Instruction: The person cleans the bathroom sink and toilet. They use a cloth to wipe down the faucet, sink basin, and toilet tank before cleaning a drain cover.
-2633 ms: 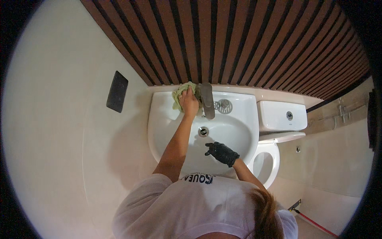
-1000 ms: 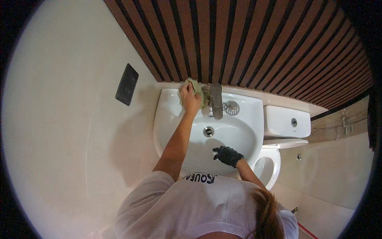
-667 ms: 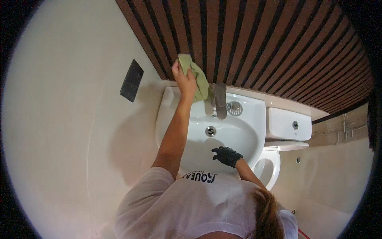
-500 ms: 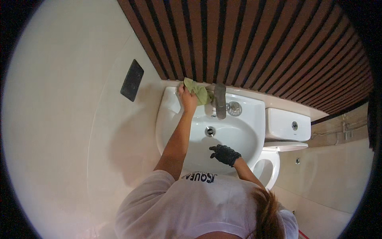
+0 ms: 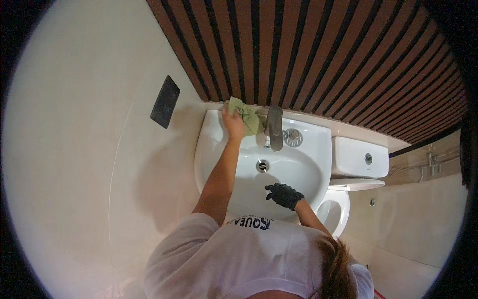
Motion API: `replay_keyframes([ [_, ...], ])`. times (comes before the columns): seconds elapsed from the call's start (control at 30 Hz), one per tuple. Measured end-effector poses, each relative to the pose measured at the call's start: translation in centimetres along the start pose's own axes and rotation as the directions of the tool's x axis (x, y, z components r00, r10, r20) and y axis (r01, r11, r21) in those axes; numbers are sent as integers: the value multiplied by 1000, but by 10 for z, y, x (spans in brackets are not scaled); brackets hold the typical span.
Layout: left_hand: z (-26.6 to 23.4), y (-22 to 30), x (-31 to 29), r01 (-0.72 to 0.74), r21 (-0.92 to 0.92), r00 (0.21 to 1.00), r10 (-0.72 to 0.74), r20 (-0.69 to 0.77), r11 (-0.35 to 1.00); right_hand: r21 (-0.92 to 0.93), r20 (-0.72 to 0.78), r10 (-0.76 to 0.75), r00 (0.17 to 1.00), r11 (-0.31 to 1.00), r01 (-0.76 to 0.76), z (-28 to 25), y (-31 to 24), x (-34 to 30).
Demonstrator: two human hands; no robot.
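Note:
A crumpled green cloth [image 5: 247,119] is gripped by my left hand [image 5: 232,124], which is bare and presses at the back left of the white washbasin [image 5: 203,164], close to the wall. Just right of the cloth stands a dark grey tap [image 5: 275,128] with a flat, long top. Over the front right of the bowl hovers my right hand [image 5: 285,195] in a black glove. Its fingers are partly stretched toward the left, with nothing visible in them. The metal drain [image 5: 263,166] lies in the bowl between both hands.
A round slotted metal fitting [image 5: 294,138] sits on the basin's back ledge, right of the tap. The toilet tank [image 5: 359,157] and raised lid stand to the right. Brown slatted panelling [image 5: 298,55] rises behind, and a black plate [image 5: 165,102] is on the left wall.
My left hand has shifted slightly while pressing the cloth, which has spread a little toward the front. The gloved right hand has moved a touch to the right.

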State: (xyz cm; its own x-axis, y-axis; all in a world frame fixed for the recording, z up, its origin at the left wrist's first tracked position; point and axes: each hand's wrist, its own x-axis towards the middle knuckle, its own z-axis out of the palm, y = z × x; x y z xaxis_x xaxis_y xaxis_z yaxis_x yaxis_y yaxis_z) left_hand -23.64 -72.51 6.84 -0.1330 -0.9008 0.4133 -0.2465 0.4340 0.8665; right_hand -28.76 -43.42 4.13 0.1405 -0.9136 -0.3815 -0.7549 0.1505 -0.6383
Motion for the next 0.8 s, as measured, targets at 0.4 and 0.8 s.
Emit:
replay_keyframes([
  [0.4,-12,-13,15,-113,-28,992,111,-66,993,61,62,109,992,992,-113,-7,-15,7],
  [0.8,-19,-3,19,-244,51,970,244,-3,969,6,18,55,998,998,-56,-6,-6,3],
])
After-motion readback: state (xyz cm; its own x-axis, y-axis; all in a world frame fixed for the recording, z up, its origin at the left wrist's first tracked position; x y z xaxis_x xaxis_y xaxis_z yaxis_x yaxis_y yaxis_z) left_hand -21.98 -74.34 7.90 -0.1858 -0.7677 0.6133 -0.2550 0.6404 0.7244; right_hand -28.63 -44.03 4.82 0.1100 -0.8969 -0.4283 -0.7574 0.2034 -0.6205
